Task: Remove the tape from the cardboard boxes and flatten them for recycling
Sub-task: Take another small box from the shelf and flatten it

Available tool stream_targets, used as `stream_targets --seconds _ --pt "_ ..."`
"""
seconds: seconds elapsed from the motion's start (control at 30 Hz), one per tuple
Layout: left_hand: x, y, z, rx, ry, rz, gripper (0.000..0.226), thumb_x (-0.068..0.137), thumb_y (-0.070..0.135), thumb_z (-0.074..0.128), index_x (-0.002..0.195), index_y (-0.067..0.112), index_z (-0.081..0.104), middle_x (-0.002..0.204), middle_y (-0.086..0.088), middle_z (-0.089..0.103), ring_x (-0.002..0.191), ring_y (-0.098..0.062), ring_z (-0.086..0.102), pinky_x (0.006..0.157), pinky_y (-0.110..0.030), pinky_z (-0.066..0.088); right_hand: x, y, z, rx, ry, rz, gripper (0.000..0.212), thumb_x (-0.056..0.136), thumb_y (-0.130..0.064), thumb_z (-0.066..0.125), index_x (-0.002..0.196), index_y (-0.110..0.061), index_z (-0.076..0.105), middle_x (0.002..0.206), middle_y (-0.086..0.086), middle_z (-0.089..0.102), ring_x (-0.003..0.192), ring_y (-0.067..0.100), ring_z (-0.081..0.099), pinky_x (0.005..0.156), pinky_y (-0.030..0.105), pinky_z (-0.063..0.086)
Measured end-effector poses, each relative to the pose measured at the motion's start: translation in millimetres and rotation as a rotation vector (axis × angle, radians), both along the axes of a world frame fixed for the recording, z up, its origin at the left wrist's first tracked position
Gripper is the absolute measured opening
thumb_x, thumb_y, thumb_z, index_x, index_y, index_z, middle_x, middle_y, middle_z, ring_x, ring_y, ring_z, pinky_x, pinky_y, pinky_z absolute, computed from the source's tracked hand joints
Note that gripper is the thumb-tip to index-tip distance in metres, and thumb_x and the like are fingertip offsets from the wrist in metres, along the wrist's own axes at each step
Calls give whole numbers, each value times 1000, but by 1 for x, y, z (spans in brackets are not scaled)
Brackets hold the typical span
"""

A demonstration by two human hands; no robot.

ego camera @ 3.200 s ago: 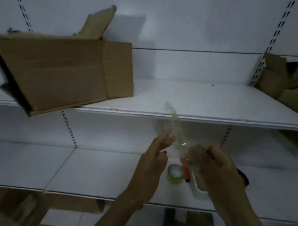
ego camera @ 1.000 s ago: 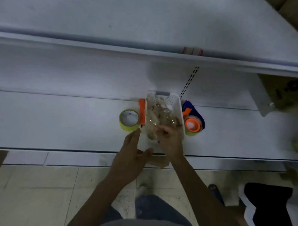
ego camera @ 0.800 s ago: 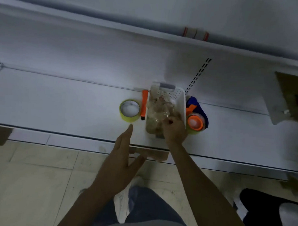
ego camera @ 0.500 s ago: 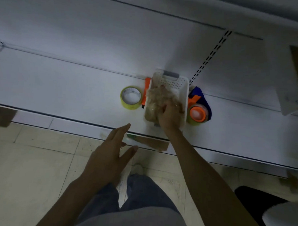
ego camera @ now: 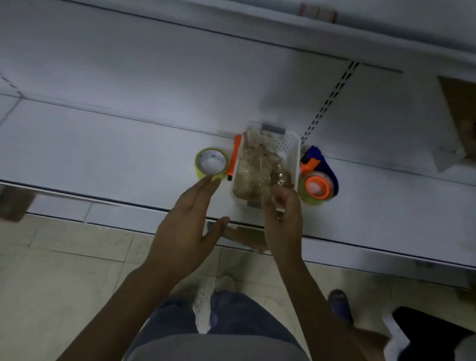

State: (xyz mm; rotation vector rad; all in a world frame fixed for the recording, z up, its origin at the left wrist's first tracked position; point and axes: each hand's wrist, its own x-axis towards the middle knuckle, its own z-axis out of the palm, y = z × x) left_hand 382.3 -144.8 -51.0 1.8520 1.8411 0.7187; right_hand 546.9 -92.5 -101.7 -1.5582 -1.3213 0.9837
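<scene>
So the tape (ego camera: 256,170) is sitting all balled up in the white basket (ego camera: 296,155) on the shelf (ego camera: 96,152). My right hand (ego camera: 283,217) is hovering at the basket's 6 o'clock end, fingers curling in at the wad, and honestly I can't tell if it's pinching any. My left hand (ego camera: 191,230) is hanging flat and wide, holding nothing, at 7 o'clock. A yellow roll (ego camera: 211,164) is lying at the basket's 9, a dispenser (ego camera: 317,185) at 3. A box (ego camera: 471,117) is peeking in at 2 o'clock.

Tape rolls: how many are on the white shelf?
2. The yellow roll lies left of the white basket; the orange-cored roll sits right of it, in a blue dispenser. Others may be hidden.
</scene>
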Motion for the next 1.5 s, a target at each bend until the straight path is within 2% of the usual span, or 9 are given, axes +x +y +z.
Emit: stream_targets --seconds 0.2,0.57,0.67,0.8,0.93,1.07,1.23,1.37,1.5 --pt "-58 -6 42 293 268 156 69 97 45 41 150 21 5 158 -3 -2 148 -20 -3 119 -46 9 -80 -25 78 381 -64 535 70 89 -51 52 147 -22 24 154 -11 24 142 7 23 112 30 29" --pt "-172 -68 159 679 307 634 67 99 54 20 152 19 -3 159 15 -5 149 -15 -1 120 -48 9 -201 -26 222 859 116 1016 75 90 -60 41 149 -23 14 158 -12 12 145 9 13 116 26 14" --pt "-205 -76 177 753 245 706 68 99 50 28 153 19 0 157 23 -3 148 -11 2 120 -49 13 -227 -21 251 962 42 1001 72 89 -49 49 149 -21 20 158 -11 12 145 6 12 116 26 16" --pt "-252 -66 189 797 80 775 73 95 54 41 149 32 -1 153 27 -1 144 4 5 116 -17 10 -255 -12 266 1059 -96 951 66 89 -51 48 147 -29 23 156 -17 12 144 2 9 115 22 16" --pt "-303 -40 203 766 -241 834 81 90 52 50 150 36 -1 158 14 7 145 -7 13 119 -39 20 -281 -3 281 1118 -238 923 65 88 -52 44 146 -30 23 157 -12 15 144 3 9 110 32 20" --pt "-355 -17 224 660 -537 823 68 95 44 50 152 29 15 151 -1 38 127 -16 46 105 -34 39 -309 0 306 1195 -300 866 65 89 -48 45 146 -19 33 156 -3 23 145 10 15 111 41 26" --pt "-347 -13 225 671 -46 773 49 99 40 39 145 33 24 81 18 61 72 2 61 58 -12 43 -347 -2 338 1303 -424 659 68 83 -37 61 142 -13 39 152 11 31 142 25 24 110 48 28" --pt "-311 -19 224 777 -29 466 70 91 44 39 146 53 -4 92 12 59 65 -2 59 58 -25 54 -373 1 358 1320 -795 492 72 76 -31 70 141 -17 42 152 17 29 142 35 23 111 56 17" --pt "-327 -27 222 722 -216 400 53 79 47 41 132 46 43 109 6 53 83 0 56 64 -15 51 -375 3 366 1322 -937 291 55 79 -39 65 128 -16 56 133 15 52 121 35 50 98 48 36"
